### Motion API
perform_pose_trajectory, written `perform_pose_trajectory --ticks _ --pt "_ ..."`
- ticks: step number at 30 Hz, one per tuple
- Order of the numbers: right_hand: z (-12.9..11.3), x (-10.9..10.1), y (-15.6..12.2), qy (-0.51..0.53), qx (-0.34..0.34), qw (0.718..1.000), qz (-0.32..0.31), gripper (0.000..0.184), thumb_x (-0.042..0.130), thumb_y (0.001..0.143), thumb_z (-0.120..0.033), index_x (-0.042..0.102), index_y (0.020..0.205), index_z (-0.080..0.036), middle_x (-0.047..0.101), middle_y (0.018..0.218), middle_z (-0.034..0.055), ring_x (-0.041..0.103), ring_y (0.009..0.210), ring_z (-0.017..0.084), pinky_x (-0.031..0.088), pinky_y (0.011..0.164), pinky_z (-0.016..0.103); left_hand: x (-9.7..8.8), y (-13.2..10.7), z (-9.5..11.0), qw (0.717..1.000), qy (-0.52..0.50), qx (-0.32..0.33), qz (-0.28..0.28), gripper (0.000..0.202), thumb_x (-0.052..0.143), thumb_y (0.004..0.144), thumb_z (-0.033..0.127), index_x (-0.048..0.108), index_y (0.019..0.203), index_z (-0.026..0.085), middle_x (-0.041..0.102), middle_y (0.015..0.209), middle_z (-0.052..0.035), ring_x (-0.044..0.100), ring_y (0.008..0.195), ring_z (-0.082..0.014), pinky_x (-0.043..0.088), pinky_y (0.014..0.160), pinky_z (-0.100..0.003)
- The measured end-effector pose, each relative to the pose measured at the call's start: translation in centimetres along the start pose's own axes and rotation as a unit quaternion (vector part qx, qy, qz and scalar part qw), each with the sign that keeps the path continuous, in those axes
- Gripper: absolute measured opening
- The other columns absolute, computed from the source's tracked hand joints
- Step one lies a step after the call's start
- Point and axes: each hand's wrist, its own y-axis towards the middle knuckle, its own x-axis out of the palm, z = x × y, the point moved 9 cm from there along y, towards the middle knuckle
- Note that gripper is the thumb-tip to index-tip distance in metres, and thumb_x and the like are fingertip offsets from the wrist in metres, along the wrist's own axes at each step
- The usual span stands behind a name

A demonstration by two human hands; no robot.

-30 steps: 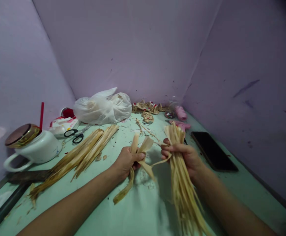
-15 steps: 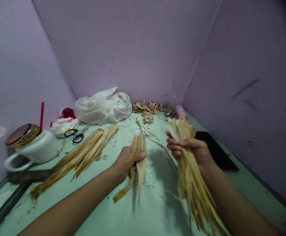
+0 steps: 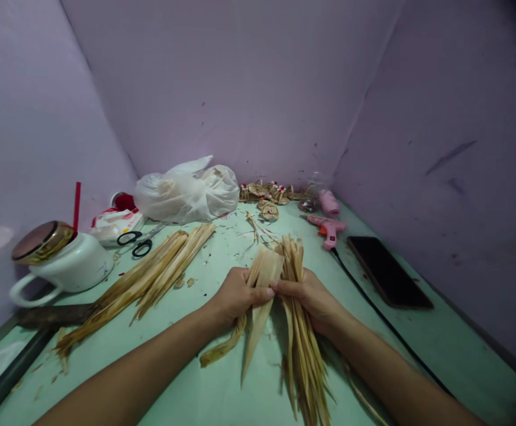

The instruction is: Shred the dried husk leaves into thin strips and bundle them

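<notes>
The curled fingers of the person's left hand (image 3: 240, 294) are mostly hidden behind a small sheaf of broad, pale straw-coloured dried-leaf strips (image 3: 267, 269); its thumb presses across their front, pinching them upright over the pale green tabletop (image 3: 205, 390). The right hand (image 3: 313, 296) grips a thick bundle of narrow yellowish dried-leaf strips (image 3: 305, 355) just beside that sheaf, its fingers largely out of sight behind. The thumb tips nearly meet; whether they touch is hard to tell. The bundle's lower ends and both forearms are cut off at the bottom edge.

The held broad strips are flat and papery, one tapering to a point, another curling below the left hand. The bundle is stringy, finely ridged and frayed, fanning out downward.

More long, brownish fibrous strips (image 3: 151, 272) lie on the left, partly over a dark, flat-bladed object (image 3: 54, 315) that is hard to identify. The contents of the crumpled, translucent white plastic bag (image 3: 187, 192) are blurred by its folds. Small woven straw pieces with red and white dots (image 3: 267, 195) overlap by the wall, their details too small to read.
</notes>
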Motion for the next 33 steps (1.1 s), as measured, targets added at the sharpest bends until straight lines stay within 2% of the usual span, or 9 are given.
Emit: perform_pose_trajectory --ticks 5,12,18,25,29,33 --pt "-0.1 -0.3 0.1 -0.002 0.017 1.0 0.008 0.034 0.07 0.05 -0.016 0.063 0.083 -0.012 0.067 0.063 0.0045 0.061 0.054 0.018 0.049 0.056 0.03 -0.7 0.1 0.4 0.999 0.018 -0.006 0.03 0.024 0.071 0.049 0.03 0.053 0.053 0.014 0.041 0.04 0.0058 0.032 0.033 -0.0046 0.02 0.033 -0.019" --pt "-0.1 1.0 -0.4 0.006 0.02 0.998 -0.055 0.044 0.071 0.051 -0.018 0.064 0.094 -0.012 0.07 0.071 0.0061 0.065 0.062 0.023 0.051 0.061 0.033 -0.7 0.1 0.4 0.999 0.018 0.005 0.027 0.025 0.07 0.049 0.032 0.052 0.053 0.014 0.042 0.041 0.0053 0.033 0.034 -0.0048 0.02 0.034 -0.02" --pt "0.0 0.7 0.0 -0.032 -0.002 0.999 -0.038 0.04 0.068 0.052 -0.014 0.066 0.092 -0.012 0.07 0.073 0.0043 0.065 0.065 0.02 0.051 0.065 0.031 -0.5 0.0 0.1 0.999 0.044 -0.008 0.028 0.027 0.071 0.049 0.033 0.051 0.052 0.014 0.041 0.042 0.0056 0.031 0.037 -0.0051 0.02 0.037 -0.02" --pt "-0.4 0.9 -0.1 -0.083 -0.034 0.996 -0.004 0.038 0.062 0.05 -0.01 0.064 0.087 -0.013 0.066 0.064 0.0001 0.059 0.056 0.016 0.048 0.055 0.026 -0.1 -0.5 0.5 0.999 0.02 0.008 0.042 0.022 0.068 0.046 0.023 0.048 0.043 0.015 0.036 0.038 0.007 0.032 0.038 -0.0051 0.024 0.04 -0.021" --pt "-0.4 1.3 -0.3 -0.043 -0.02 0.999 -0.024 0.032 0.059 0.051 -0.011 0.064 0.082 -0.013 0.064 0.061 -0.0002 0.057 0.053 0.015 0.046 0.052 0.025 -0.3 -0.4 0.2 0.999 0.004 0.003 0.043 0.024 0.071 0.047 0.026 0.05 0.047 0.014 0.04 0.04 0.0061 0.033 0.037 -0.0048 0.023 0.039 -0.02" --pt "-0.7 -0.4 0.1 -0.001 0.012 1.0 0.002 0.018 0.06 0.051 -0.013 0.061 0.068 -0.013 0.061 0.054 0.0 0.054 0.047 0.013 0.044 0.048 0.024 -1.0 0.0 0.0 0.998 -0.001 -0.022 0.051 0.029 0.074 0.047 0.032 0.054 0.056 0.013 0.046 0.042 0.0043 0.038 0.036 -0.0056 0.022 0.036 -0.019"
